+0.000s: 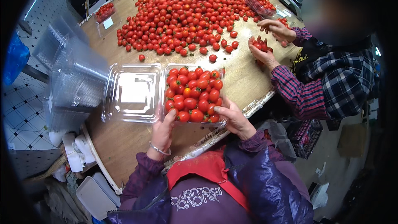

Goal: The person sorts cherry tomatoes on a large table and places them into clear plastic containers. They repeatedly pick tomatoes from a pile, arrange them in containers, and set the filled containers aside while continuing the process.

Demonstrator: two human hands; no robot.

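Far left, a stack of empty clear clamshells (74,79) leans at the tabletop's (120,141) edge. Next, the clear lid (133,79), folded out flat, directly left of the clear clamshell base (164,87) and joined along that side. Base sits at center in front of the person, heaped with red cherry tomatoes (194,93), one more orange. Long axis of the opened clamshell runs left-right across the body; hinge line points away from the person. Left hand (163,129) is at the base's near-left corner, by the near end of the hinge, so it is the nearer hand to the lid; its fingers are clamped on that corner, thumb up at the rim. Right hand (236,118) grips the near-right corner, thumb over the rim against the tomatoes, the whole base between it and the lid. Remaining fingers tuck out of sight, so can't tell whether the base is lifted or resting. Beyond the base, a big loose tomato pile (178,20) spreads over the tabletop. Far right, a co-worker's hand (263,54) cups several tomatoes, well apart from the base.
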